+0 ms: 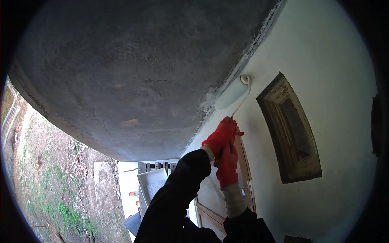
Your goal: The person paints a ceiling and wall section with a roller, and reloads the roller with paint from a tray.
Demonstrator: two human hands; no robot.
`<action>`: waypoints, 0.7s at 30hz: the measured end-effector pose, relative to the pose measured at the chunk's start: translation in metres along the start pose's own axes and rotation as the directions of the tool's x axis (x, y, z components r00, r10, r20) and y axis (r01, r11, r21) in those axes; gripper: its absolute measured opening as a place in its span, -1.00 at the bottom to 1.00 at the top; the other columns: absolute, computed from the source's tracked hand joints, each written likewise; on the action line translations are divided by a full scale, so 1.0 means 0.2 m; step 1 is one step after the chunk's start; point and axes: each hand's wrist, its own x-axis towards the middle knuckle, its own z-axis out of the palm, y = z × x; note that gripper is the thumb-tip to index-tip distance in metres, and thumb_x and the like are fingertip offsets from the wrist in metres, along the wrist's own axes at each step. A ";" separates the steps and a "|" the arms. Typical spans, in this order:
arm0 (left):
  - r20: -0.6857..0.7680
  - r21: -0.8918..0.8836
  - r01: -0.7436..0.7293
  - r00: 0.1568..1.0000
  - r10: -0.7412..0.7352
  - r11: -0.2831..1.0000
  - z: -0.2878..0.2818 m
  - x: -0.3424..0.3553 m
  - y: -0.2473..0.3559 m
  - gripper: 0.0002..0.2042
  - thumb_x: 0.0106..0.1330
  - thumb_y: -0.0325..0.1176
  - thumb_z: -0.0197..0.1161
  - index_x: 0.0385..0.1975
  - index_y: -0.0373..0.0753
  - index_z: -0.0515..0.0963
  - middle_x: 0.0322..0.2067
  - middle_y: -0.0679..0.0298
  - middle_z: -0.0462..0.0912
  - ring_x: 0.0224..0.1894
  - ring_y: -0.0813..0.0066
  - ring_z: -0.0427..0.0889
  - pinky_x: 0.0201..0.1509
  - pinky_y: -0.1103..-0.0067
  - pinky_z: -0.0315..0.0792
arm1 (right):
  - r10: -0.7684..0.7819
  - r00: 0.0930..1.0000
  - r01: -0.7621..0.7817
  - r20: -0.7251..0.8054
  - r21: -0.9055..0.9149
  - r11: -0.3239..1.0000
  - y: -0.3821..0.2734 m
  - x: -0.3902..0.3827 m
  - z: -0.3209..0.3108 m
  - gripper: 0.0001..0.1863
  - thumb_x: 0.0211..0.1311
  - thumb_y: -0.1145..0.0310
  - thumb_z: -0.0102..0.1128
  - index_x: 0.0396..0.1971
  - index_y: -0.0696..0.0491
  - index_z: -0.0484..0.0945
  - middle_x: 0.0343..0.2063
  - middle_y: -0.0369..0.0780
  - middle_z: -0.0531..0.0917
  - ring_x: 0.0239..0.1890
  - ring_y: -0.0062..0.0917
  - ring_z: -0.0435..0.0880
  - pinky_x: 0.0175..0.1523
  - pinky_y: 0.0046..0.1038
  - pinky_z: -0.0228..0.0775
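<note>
Ground: bare earth with patches of grass [60, 190] runs down the far left, beside a pale concrete slab [103, 178].
Paint tray: a white tray [152, 182] rests on a wooden frame below the overhang, well apart from the hands.
Overhang: a dark, rough grey soffit [133, 69] fills the upper left and is unpainted except along its seam with the wall.
Left hand: the left hand [220, 137], in a red glove, is closed around the upper part of the roller handle; its grip is clamped on the handle.
Right hand: the right hand [227, 166], also red-gloved, is closed on the lower part of the same handle, just beneath and touching the left.
Paint roller: the white roller [232, 95] lies pressed along the seam where the soffit meets the white wall [324, 52].
Step in hand: judged from this, the edge of the wall under the soffit is being rolled.
Next move: it likely calls for steady two-handed pressure along the seam, keeping the sleeve off the grey surface.
Recess: a brown-framed niche [291, 129] sits in the wall to the right.
</note>
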 end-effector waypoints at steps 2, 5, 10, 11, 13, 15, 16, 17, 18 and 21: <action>-0.021 -0.165 -0.099 0.995 0.097 0.981 0.03 -0.09 -0.19 -0.90 0.36 -0.35 -0.04 -0.38 -0.20 0.26 -0.60 0.30 0.33 -0.69 0.41 0.46 -0.47 0.48 0.54 | 0.032 0.999 -0.035 0.036 0.058 0.998 0.04 -0.09 -0.02 -0.76 0.32 0.17 -0.09 -0.23 0.02 0.39 -0.77 -0.40 0.34 -0.84 -0.74 0.25 -0.76 -0.60 0.11; 0.007 -0.172 -0.002 1.000 0.003 0.985 0.18 -0.25 -0.19 -0.90 0.36 -0.36 -0.06 -0.39 -0.21 0.25 -0.60 0.29 0.31 -0.75 0.44 0.35 -0.33 0.41 0.58 | 0.161 0.974 -0.168 -0.161 -0.031 0.985 0.06 -0.27 -0.15 -0.72 0.34 0.08 -0.12 -0.30 -0.01 0.39 -0.81 -0.44 0.28 -0.88 -0.76 0.19 -0.79 -0.62 0.00; -0.035 -0.113 -0.016 0.999 0.012 0.993 0.11 -0.01 0.00 -0.88 0.35 -0.39 -0.08 -0.39 -0.27 0.22 -0.59 0.24 0.32 -0.80 0.44 0.29 -0.21 0.30 0.61 | 0.026 0.996 -0.027 0.085 0.014 1.000 -0.08 -0.02 -0.06 -0.73 0.34 0.09 -0.12 -0.30 -0.01 0.40 -0.81 -0.42 0.30 -0.85 -0.75 0.24 -0.76 -0.64 0.03; -0.069 -0.137 -0.065 0.996 0.056 0.988 0.09 0.04 0.04 -0.87 0.35 -0.39 -0.09 -0.39 -0.29 0.21 -0.60 0.23 0.32 -0.82 0.45 0.27 -0.23 0.30 0.61 | 0.022 0.996 -0.024 0.084 0.014 1.000 -0.12 0.03 -0.01 -0.73 0.34 0.09 -0.12 -0.30 -0.01 0.40 -0.81 -0.42 0.30 -0.85 -0.75 0.24 -0.76 -0.64 0.03; -0.086 -0.035 -0.074 0.994 0.071 0.997 0.03 0.15 0.12 -0.86 0.34 -0.38 -0.09 -0.40 -0.31 0.22 -0.61 0.22 0.31 -0.80 0.45 0.30 -0.27 0.31 0.62 | 0.011 0.997 -0.011 0.076 0.001 1.000 -0.17 0.10 0.08 -0.77 0.31 0.15 -0.09 -0.29 -0.01 0.40 -0.75 -0.42 0.33 -0.82 -0.74 0.23 -0.75 -0.62 0.03; -0.042 -0.026 0.046 0.998 -0.047 0.999 0.13 0.10 0.14 -0.86 0.34 -0.38 -0.10 -0.40 -0.33 0.23 -0.61 0.22 0.31 -0.78 0.44 0.33 -0.30 0.31 0.62 | 0.024 0.999 -0.024 0.032 0.011 1.000 -0.15 0.15 -0.02 -0.77 0.31 0.15 -0.09 -0.29 -0.01 0.41 -0.74 -0.42 0.34 -0.82 -0.74 0.24 -0.75 -0.62 0.03; -0.057 -0.015 0.021 0.998 -0.021 1.000 0.10 0.09 0.14 -0.85 0.34 -0.38 -0.10 -0.41 -0.32 0.23 -0.61 0.22 0.32 -0.77 0.43 0.35 -0.31 0.32 0.62 | 0.031 0.998 -0.032 0.059 0.022 0.999 -0.15 0.15 0.00 -0.77 0.31 0.15 -0.08 -0.29 -0.01 0.42 -0.74 -0.42 0.34 -0.82 -0.74 0.24 -0.74 -0.62 0.03; -0.071 -0.003 -0.006 0.997 0.006 1.000 0.07 0.08 0.14 -0.85 0.34 -0.37 -0.10 -0.41 -0.32 0.24 -0.61 0.22 0.32 -0.76 0.42 0.36 -0.31 0.32 0.62 | 0.032 0.997 -0.034 0.066 0.029 0.999 -0.14 0.11 0.01 -0.77 0.31 0.15 -0.08 -0.29 -0.01 0.42 -0.74 -0.42 0.34 -0.82 -0.74 0.24 -0.74 -0.62 0.03; -0.102 -0.058 -0.005 0.995 -0.001 0.998 0.07 0.03 0.11 -0.86 0.34 -0.38 -0.09 -0.42 -0.30 0.26 -0.60 0.23 0.31 -0.70 0.41 0.39 -0.24 0.35 0.61 | 0.045 0.995 -0.048 0.087 0.030 0.998 -0.12 0.05 0.00 -0.78 0.31 0.16 -0.09 -0.28 -0.01 0.42 -0.74 -0.42 0.34 -0.82 -0.75 0.24 -0.75 -0.62 0.03; 0.058 -0.054 0.060 0.997 -0.057 0.997 0.18 -0.21 -0.03 -0.94 0.31 -0.43 -0.06 -0.38 -0.26 0.27 -0.51 0.27 0.30 -0.52 0.37 0.44 -0.10 0.29 0.55 | 0.097 0.995 -0.099 0.031 0.065 0.993 -0.06 -0.18 -0.17 -0.81 0.31 0.19 -0.06 -0.25 -0.03 0.42 -0.76 -0.42 0.34 -0.84 -0.76 0.23 -0.77 -0.62 0.02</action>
